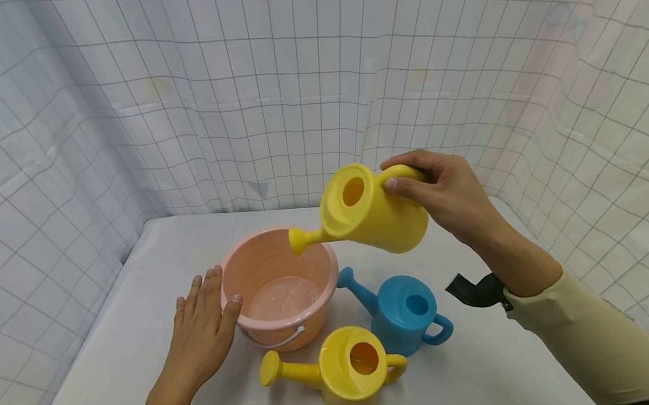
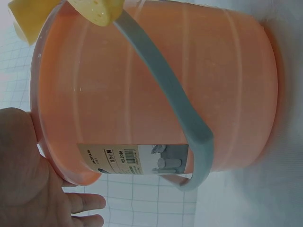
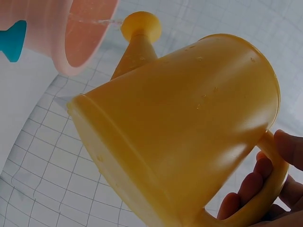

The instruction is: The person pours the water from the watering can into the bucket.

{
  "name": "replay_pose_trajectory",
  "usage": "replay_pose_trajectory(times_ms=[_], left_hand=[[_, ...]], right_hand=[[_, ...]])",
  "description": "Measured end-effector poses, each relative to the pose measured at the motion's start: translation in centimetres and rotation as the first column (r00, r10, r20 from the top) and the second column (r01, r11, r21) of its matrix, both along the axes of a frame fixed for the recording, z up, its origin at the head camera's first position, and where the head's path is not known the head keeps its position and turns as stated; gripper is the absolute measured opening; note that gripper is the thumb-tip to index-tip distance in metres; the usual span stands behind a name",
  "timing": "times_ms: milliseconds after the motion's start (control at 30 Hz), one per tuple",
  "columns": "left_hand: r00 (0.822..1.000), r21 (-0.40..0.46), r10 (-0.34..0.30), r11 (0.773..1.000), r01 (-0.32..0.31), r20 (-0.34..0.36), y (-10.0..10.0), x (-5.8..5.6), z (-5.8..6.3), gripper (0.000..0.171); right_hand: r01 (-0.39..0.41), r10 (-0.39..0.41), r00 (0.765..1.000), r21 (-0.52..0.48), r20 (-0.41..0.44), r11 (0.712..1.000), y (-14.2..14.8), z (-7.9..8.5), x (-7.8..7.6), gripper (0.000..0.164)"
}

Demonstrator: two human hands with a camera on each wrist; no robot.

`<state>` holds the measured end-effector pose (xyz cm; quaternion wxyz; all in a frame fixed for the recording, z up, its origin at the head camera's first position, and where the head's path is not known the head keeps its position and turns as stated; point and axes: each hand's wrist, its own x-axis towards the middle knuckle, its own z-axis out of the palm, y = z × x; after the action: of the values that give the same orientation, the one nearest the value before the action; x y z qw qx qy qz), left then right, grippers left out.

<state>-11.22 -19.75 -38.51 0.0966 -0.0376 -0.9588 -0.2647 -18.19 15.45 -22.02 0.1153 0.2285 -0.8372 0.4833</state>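
Observation:
My right hand (image 1: 443, 189) grips the handle of a yellow watering can (image 1: 395, 220), tilted with its spout over the pink bucket (image 1: 280, 324). In the right wrist view a thin stream of water (image 3: 97, 21) runs from the can's rose into the bucket. My left hand (image 1: 204, 327) lies against the bucket's left rim, fingers straight. From the left wrist view, the bucket's grey handle (image 2: 175, 101) hangs down its labelled side. A little water lies in the bucket's bottom.
A second yellow watering can (image 1: 348, 374) stands upright in front of the bucket, with liquid inside. To its right is a blue watering can (image 1: 404, 312), spout toward the bucket. White grid-patterned sheets (image 1: 307, 104) enclose the white table (image 1: 171, 243) at the back and sides.

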Motion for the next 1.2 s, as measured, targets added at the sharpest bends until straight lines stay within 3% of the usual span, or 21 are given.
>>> replay_pose_trajectory(times_ms=[1200], left_hand=[[0.999, 0.004, -0.007, 1.000, 0.007, 0.033, -0.06, -0.06, 0.08, 0.068]], right_hand=[[-0.038, 0.038, 0.999, -0.008, -0.012, 0.999, -0.80, 0.92, 0.18, 0.028]])
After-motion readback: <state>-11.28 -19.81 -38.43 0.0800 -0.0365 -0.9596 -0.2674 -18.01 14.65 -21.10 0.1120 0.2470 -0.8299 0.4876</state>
